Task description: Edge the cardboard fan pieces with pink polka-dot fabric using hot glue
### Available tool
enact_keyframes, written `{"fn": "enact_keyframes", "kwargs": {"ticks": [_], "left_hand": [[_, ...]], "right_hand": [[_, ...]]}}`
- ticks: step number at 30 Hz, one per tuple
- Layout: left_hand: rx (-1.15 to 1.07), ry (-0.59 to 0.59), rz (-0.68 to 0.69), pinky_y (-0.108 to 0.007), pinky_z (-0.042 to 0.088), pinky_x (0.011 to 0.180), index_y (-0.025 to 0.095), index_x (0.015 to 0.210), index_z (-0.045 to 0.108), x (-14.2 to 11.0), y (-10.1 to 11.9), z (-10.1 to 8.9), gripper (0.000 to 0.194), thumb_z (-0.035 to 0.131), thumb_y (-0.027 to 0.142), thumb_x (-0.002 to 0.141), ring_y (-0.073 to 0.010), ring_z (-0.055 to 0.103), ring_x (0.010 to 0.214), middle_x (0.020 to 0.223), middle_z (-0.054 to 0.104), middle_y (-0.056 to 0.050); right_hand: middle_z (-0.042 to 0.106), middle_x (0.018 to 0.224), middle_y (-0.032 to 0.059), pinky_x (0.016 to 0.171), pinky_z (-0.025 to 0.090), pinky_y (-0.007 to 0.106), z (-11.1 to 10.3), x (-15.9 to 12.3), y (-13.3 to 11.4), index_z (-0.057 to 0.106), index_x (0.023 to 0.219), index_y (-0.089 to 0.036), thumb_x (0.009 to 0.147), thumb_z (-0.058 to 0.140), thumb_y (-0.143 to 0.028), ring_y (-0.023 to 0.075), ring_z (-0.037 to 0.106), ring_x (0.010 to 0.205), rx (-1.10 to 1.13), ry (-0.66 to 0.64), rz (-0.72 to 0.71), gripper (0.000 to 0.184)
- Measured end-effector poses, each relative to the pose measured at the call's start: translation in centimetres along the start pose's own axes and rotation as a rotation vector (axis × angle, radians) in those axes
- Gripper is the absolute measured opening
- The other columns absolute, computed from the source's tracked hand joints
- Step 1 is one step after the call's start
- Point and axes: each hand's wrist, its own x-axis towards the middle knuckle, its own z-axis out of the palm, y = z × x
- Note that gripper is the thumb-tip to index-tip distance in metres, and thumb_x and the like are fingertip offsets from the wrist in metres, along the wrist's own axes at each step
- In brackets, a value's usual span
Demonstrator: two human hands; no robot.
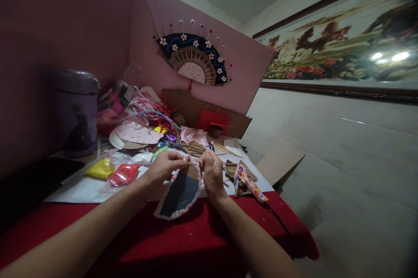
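Note:
Both hands meet over the near part of the table around a half-round cardboard piece (180,193), whose dark grey and brown face is rimmed with folded pink-dotted white fabric. My left hand (167,165) pinches the fabric edge at its top corner between thumb and fingers. My right hand (212,172) is closed beside the piece's upper right edge, fingers curled; what lies inside them is hidden. A flower-patterned glue gun (251,184) rests on cardboard scraps to the right of my right hand.
A decorated fan (196,54) stands against the pink board behind. Bags of yellow clay (100,168) and red clay (124,175) lie left, near a purple canister (78,115). Pipe cleaners (153,110) and fabric pile up behind. The glue gun's black cord (281,220) crosses the red cloth (202,243).

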Motion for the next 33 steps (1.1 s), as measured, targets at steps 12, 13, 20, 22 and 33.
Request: {"fn": "enact_keyframes", "kwargs": {"ticks": [12, 13, 20, 22, 33], "left_hand": [[-0.042, -0.001, -0.004, -0.022, 0.021, 0.044, 0.016, 0.065, 0.060, 0.2, -0.2, -0.1, 0.024, 0.069, 0.037, 0.058, -0.0081, 0.039, 0.044, 0.055, 0.053, 0.004], [-0.046, -0.006, -0.005, -0.022, 0.021, 0.044, 0.016, 0.065, 0.060, 0.2, -0.2, -0.1, 0.024, 0.069, 0.036, 0.058, -0.0083, 0.040, 0.044, 0.055, 0.054, 0.003], [-0.040, 0.001, -0.003, -0.022, 0.020, 0.044, 0.016, 0.066, 0.058, 0.2, -0.2, -0.1, 0.024, 0.069, 0.036, 0.058, -0.0077, 0.038, 0.043, 0.054, 0.052, 0.004], [-0.042, 0.000, -0.003, -0.022, 0.021, 0.044, 0.016, 0.066, 0.059, 0.1, -0.2, 0.0, 0.024, 0.069, 0.036, 0.057, -0.0083, 0.040, 0.044, 0.056, 0.053, 0.004], [-0.045, 0.004, 0.007, -0.022, 0.021, 0.043, 0.016, 0.062, 0.059, 0.2, -0.3, -0.1, 0.026, 0.070, 0.038, 0.057, -0.0074, 0.038, 0.043, 0.054, 0.052, 0.004]], "right_hand": [[0.056, 0.056, -0.0018, 0.045, 0.033, 0.020, 0.0, 1.0, 0.3, 0.057, 0.063, -0.015, 0.072, 0.063, -0.040, 0.0071, 0.044, 0.046, 0.429, 0.043, 0.291, 0.027], [0.058, 0.057, -0.0016, 0.045, 0.035, 0.020, -0.1, 1.0, 0.3, 0.058, 0.065, -0.015, 0.070, 0.065, -0.037, 0.0071, 0.045, 0.046, 0.459, 0.049, 0.306, 0.024], [0.062, 0.061, 0.0002, 0.047, 0.038, 0.019, -0.2, 1.2, 0.2, 0.062, 0.068, -0.013, 0.064, 0.068, -0.025, 0.0069, 0.048, 0.049, 0.536, 0.052, 0.343, 0.014], [0.062, 0.063, 0.0009, 0.048, 0.038, 0.020, -0.1, 1.2, 0.2, 0.062, 0.069, -0.013, 0.063, 0.069, -0.024, 0.0074, 0.049, 0.050, 0.525, 0.049, 0.338, 0.013], [0.044, 0.056, -0.0054, 0.046, 0.034, 0.021, -0.1, 1.1, -0.2, 0.056, 0.074, -0.018, 0.066, 0.066, -0.028, 0.0075, 0.038, 0.048, 0.574, -0.007, 0.269, 0.017]]}}
